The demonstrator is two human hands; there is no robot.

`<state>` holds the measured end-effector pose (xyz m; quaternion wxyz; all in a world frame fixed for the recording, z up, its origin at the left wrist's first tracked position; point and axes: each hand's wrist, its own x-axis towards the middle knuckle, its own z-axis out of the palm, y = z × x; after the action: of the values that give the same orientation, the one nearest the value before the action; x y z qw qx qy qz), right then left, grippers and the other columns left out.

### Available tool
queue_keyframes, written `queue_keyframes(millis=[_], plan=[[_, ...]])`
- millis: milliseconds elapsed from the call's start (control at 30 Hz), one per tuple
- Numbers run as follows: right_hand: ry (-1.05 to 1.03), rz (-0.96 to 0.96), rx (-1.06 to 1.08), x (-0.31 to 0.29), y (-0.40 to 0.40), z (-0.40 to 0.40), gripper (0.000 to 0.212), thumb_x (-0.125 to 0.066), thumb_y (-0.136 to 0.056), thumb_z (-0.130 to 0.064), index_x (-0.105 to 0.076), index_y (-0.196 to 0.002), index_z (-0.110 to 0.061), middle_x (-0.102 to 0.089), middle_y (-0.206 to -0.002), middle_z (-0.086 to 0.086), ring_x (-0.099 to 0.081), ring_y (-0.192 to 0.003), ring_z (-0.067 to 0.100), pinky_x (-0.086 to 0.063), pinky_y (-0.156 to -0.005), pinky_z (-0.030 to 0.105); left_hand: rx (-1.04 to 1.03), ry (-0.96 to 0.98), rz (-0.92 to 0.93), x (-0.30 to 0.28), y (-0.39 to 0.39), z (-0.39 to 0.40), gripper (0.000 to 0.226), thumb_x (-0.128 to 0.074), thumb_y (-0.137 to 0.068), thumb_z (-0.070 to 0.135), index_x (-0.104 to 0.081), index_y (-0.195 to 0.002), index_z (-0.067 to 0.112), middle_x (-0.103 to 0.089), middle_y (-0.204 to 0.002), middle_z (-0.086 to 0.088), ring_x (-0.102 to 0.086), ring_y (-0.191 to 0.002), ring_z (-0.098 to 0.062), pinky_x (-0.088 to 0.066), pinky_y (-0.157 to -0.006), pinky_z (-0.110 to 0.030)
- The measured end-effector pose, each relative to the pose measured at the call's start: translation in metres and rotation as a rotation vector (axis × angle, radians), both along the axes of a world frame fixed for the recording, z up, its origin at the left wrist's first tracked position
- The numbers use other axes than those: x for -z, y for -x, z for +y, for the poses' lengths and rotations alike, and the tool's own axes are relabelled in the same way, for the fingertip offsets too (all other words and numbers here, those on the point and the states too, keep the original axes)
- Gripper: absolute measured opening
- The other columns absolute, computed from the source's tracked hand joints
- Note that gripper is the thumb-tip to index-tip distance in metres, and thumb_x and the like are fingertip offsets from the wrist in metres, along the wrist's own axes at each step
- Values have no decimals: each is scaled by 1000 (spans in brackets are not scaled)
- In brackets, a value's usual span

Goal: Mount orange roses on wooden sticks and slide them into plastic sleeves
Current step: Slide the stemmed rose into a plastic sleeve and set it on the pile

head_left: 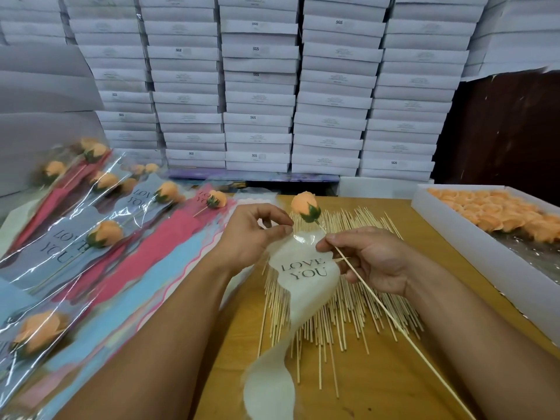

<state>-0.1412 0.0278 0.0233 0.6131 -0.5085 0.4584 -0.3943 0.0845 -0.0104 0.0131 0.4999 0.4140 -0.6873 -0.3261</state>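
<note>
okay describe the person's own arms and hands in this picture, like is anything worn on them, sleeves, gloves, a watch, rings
Both forearms are bare as far as the frame shows; no sleeve reaches into view. The left hand and right hand wear no gloves. No watch, bracelet or band shows at either wrist, and no ring is visible on the fingers that can be seen. The fingernails look short and unpainted. No markings or tape are visible.

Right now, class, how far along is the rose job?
Done: sleeved roses lie piled at left. In hand: right hand holds a stick bearing a rose; left hand pinches a sleeve open. Left: a tray of roses and loose sticks.
</note>
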Motion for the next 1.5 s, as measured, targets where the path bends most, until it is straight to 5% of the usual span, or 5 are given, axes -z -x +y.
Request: queue_keyframes(millis=[233,433,767,1200,1500], plan=[[2,-47,-39,-1,1,0,22,-66,-90,-17,-80,-87,-1,-67,-82,19,-62,-52,16,-49,-38,19,165,-90,50,4,-7,2,6,-62,-95,2,-64,-92,7,-73,-81,-11,-65,-70,-10,-45,-61,-16],[1,95,6,0,10,-6,23,-66,-89,-28,-82,-85,-13,-74,-84,7,-64,-59,14,-44,-44,23,321,-133,-32,7,-10,3,7,-58,-99,9,-60,-93,12,-62,-63,-6,-57,-59,-15,-46,-62,-23],[-13,72,251,-51,19,-67,22,-48,-106,-24,-66,-104,-12,-51,-52,-5,-27,-33,1,-18,-27,15,597,-230,34,3,-7,9,9,-51,-101,4,-53,-96,12,-42,-60,10,-35,-51,-4,-34,-51,-11],[65,130,527,-84,0,-133,26,-36,-107,-8,-56,-124,-9,-58,-79,7,-37,-48,7,-29,-35,14,906,-424,31,4,-10,12,21,-50,-99,9,-65,-93,23,-69,-81,-9,-67,-79,-22,-47,-76,-29],[109,99,601,-87,0,-138,32,-39,-107,-8,-52,-135,-5,-62,-85,10,-39,-52,9,-32,-39,18,887,-411,10,3,-8,12,16,-50,-98,11,-61,-94,21,-73,-86,-15,-59,-88,-33,-45,-80,-31]])
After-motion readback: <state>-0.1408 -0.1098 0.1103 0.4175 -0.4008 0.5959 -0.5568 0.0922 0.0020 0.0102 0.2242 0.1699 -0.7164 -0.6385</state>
